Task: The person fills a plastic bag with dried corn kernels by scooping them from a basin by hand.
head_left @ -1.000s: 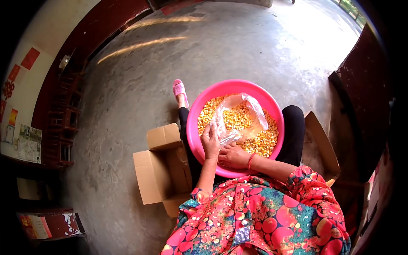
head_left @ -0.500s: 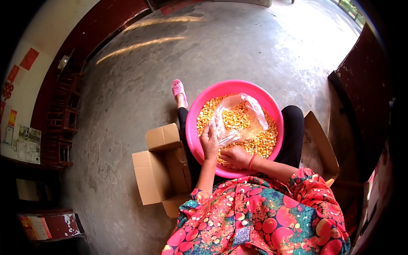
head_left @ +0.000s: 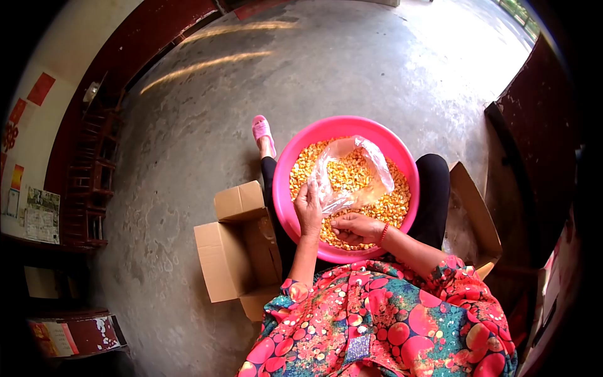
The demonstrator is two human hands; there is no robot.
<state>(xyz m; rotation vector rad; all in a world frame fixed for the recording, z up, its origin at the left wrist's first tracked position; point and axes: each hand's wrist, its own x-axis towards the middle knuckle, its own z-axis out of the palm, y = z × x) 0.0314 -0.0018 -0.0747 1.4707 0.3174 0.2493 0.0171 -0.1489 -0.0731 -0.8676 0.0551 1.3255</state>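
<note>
A pink basin (head_left: 409, 157) rests between my legs, holding loose yellow corn kernels (head_left: 394, 210). On the kernels lies a clear plastic bag (head_left: 380, 168) with its mouth spread, and kernels show inside it. My left hand (head_left: 309, 207) pinches the bag's near left edge. Over the kernels at the near side of the basin is my right hand (head_left: 358, 229), its fingers curled and thumb against the index finger. Whatever those fingers hold is too small to make out. A red band circles the right wrist.
An open cardboard box (head_left: 229, 254) stands on the floor left of the basin. Another box (head_left: 480, 210) is at the right, beyond my leg. Wooden stools (head_left: 94, 182) line the left wall. A pink slipper (head_left: 262, 129) is on my foot.
My right hand has lifted off the near kernels and shifted slightly right, turning so its curled fingers show. The left hand keeps its hold on the bag.
</note>
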